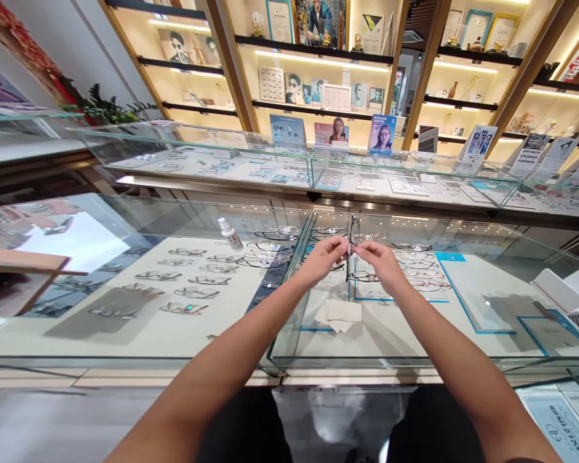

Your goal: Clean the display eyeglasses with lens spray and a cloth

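Above the glass counter, a pair of dark-framed eyeglasses is held on end, one lens up and the other side pointing down. My left hand pinches it near the middle, thumb and fingertips together. From the other side, my right hand closes its fingertips on the same spot. Whether something small sits between the fingers I cannot make out. A folded cream cloth lies on the glass below my hands. To the left, a small white bottle with a printed label stands on the counter.
Beneath the glass top lie rows of eyeglasses. White boxes are at the far right. A wooden-edged tray or board shows at the left. Behind runs another glass display case with upright advertising cards.
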`<state>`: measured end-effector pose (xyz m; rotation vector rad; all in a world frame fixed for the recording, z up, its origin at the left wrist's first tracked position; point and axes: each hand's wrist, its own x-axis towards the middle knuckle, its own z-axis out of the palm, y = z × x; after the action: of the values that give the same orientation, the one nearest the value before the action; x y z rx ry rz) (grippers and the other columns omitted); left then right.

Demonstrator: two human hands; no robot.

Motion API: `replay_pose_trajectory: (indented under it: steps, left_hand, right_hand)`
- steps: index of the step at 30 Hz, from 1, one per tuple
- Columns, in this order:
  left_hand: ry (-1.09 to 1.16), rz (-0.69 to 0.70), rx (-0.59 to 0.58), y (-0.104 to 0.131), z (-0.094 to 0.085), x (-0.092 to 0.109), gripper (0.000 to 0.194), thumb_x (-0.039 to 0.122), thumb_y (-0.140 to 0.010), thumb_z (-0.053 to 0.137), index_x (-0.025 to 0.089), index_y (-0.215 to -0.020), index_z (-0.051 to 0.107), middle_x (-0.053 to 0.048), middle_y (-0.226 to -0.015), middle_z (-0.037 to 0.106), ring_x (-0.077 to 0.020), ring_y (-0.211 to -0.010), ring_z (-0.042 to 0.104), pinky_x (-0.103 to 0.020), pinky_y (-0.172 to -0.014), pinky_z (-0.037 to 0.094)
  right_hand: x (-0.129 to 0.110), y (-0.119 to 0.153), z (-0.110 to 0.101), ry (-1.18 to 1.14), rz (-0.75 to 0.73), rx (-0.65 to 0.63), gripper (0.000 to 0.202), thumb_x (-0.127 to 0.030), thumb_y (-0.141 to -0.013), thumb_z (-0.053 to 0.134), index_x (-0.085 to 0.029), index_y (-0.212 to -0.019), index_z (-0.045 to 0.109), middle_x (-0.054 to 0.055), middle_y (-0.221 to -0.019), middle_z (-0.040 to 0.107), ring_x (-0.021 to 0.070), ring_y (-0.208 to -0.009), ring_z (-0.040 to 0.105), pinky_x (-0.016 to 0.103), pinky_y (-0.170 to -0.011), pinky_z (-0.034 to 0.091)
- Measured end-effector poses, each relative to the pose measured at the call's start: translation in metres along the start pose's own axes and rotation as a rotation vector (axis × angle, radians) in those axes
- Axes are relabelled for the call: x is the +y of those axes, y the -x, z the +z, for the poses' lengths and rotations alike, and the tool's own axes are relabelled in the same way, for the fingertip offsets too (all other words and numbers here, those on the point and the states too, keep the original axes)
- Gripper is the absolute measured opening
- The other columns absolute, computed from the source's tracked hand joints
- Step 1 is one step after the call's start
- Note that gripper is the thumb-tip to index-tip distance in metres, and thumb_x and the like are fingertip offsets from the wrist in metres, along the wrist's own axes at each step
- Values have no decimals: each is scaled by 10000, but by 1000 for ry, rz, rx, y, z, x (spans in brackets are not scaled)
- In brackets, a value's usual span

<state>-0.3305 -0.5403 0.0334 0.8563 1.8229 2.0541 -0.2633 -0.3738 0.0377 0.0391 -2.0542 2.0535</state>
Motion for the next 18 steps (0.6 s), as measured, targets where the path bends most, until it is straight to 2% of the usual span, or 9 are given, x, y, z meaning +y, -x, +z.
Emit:
replay_pose_trajectory:
  steps: [3, 8, 14, 18]
  left_hand:
    - [-102, 22, -12, -2, -2, -2, 550, 707, -759, 758, 181, -757, 601, 13, -680, 533, -114, -644, 432, -256, -613, 360]
    - [-165, 55, -40, -3, -3, -3, 535, 697, -797, 715, 177, -741, 604, 11, -671, 542, -114, -639, 414, -258, -626, 349]
    - [-62, -42, -61, -1, -1, 1, 484, 639, -788, 750, 181, -756, 598, 14, -683, 563, -118, -649, 493, -261, -640, 397]
    - [26, -148, -58, -1, 0, 4, 436, 563, -734, 804, 181, -846, 627, 14, -716, 604, -122, -659, 559, -254, -637, 397]
  right_hand:
    - [4, -3, -1, -112, 81, -16, 256, -474, -667, 831, -246, -731, 733, -14, -784, 654, 152, -757, 487, 304, -690, 365]
    - [3, -4, -2, -195, 95, -78, 270, -448, -657, 838, -239, -691, 671, -18, -763, 624, 150, -764, 509, 298, -686, 363]
    - [4, -6, -3, -218, 82, -71, 236, -415, -643, 855, -235, -700, 713, -27, -744, 621, 133, -745, 502, 285, -680, 369]
    - [3, -7, -7, -234, 70, -4, 266, -431, -627, 883, -245, -714, 714, -24, -778, 661, 136, -754, 529, 283, -677, 389]
